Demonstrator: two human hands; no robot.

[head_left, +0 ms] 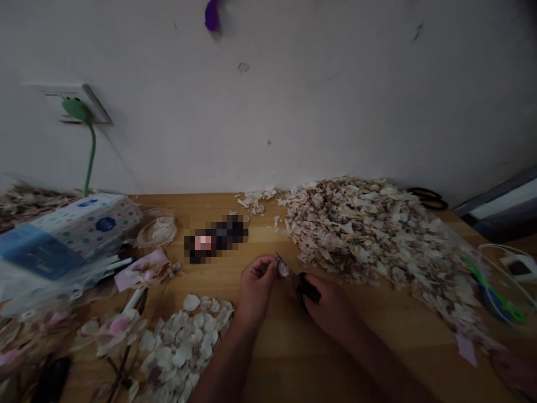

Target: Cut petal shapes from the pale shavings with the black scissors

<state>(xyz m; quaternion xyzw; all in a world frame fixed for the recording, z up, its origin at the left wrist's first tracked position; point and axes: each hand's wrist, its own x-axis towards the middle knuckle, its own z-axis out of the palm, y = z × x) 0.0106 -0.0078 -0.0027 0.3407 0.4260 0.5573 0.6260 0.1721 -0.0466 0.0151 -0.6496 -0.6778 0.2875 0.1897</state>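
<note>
Between thumb and fingers, my left hand (259, 282) pinches a small pale petal (283, 270) above the wooden table. My right hand (329, 305) is closed around the black handles of a pair of scissors (308, 289), whose blades point up and left at the petal. Close to my left forearm lies a pile of rounded whitish petals (184, 341). Beyond my right hand spreads a large heap of dry, ragged petal scraps (356, 224). Whether the blades are touching the petal cannot be made out.
A tissue pack (104, 221) and clear plastic lie at the left, near pink-centred flowers (119, 324). A pixelated dark object (216, 239) rests at mid-table. A green plug (76, 109) sits in the wall socket. Black scissor handles (428, 198) and a white cable (501, 246) are at right.
</note>
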